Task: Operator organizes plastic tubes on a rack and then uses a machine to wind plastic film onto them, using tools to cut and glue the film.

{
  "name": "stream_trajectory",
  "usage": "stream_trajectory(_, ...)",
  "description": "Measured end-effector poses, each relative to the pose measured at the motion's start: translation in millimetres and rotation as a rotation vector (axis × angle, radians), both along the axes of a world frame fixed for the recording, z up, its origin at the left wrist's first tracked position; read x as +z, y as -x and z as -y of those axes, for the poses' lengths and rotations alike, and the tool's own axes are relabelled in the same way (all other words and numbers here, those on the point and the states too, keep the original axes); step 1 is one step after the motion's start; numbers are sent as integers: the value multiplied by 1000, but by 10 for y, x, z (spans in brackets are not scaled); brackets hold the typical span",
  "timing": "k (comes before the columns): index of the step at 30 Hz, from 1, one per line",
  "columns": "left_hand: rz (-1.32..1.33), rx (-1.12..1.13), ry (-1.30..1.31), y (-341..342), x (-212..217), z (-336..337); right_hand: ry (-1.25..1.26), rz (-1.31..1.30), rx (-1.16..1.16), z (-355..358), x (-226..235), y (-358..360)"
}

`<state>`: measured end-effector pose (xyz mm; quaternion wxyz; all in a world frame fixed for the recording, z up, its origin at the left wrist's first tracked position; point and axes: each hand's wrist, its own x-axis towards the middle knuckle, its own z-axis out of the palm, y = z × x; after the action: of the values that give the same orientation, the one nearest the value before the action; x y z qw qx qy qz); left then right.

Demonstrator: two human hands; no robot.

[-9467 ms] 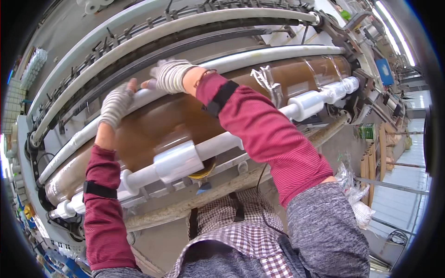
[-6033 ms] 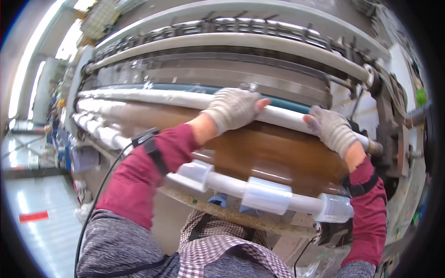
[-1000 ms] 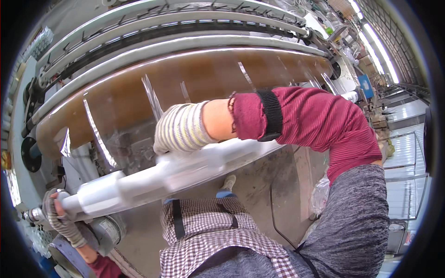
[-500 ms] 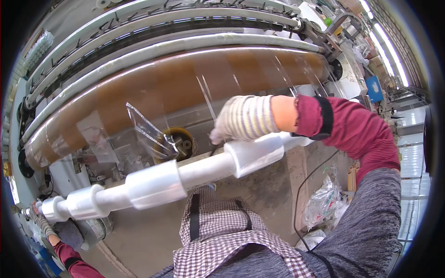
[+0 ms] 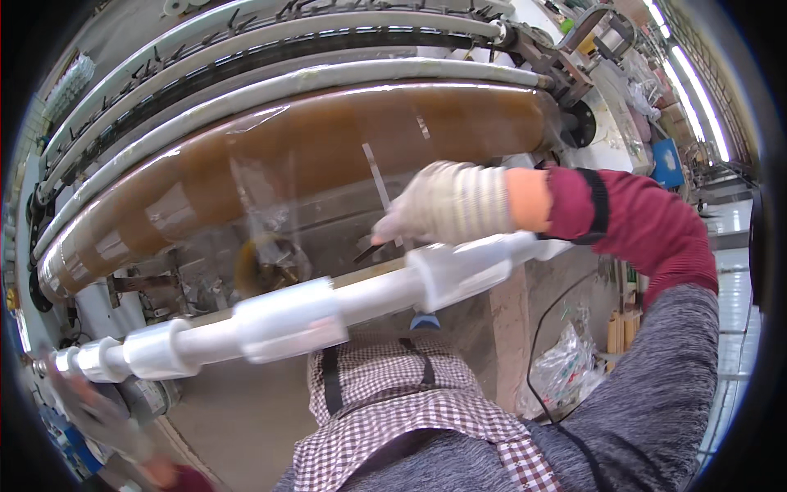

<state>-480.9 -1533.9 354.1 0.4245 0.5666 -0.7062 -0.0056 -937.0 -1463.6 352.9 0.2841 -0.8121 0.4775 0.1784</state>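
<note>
A long pale shaft [image 5: 377,299] crosses in front of me, bearing several rolls of clear plastic film [image 5: 291,320]. My right hand [image 5: 449,203], in a striped knit glove, is over the shaft just beyond one film roll [image 5: 459,275]. Its fingers are closed round a thin dark tool [image 5: 367,251], whose kind I cannot make out. Film strips hang between the large brown roller [image 5: 320,143] and the shaft. My left hand [image 5: 98,410] is below the shaft's left end, smeared by motion, so its fingers cannot be read.
A machine with pale rollers [image 5: 295,78] fills the far side. Under the film sits a round yellow-rimmed part [image 5: 250,266]. At right, a black cable [image 5: 537,353] runs down beside a crumpled clear plastic bag [image 5: 561,373]. A blue box [image 5: 668,162] stands farther off.
My left hand has come away from the shaft's end, toward me. My right hand has shifted slightly right. The loose film below the brown roller has changed shape.
</note>
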Motion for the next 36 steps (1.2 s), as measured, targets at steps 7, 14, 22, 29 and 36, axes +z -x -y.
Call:
stream_trajectory(7,403,-649,-86,3590,-564,-1864,3,8,137,-506,-71,947)
stream_trajectory(14,362,-391,39,3892,-646,-1863,-6,9,144,-1269,-173,2414)
stream_trajectory(22,358,-359,81,3986,-672,-1884,-102,28,28,-1954,-222,3703)
stream_trajectory(29,354,-331,91,4067,-636,-1855,-167,-223,-42,-2346,4,4295)
stream_trajectory(36,294,-373,-40,3908,-501,-1862,196,273,-1056,-2114,772,3484)
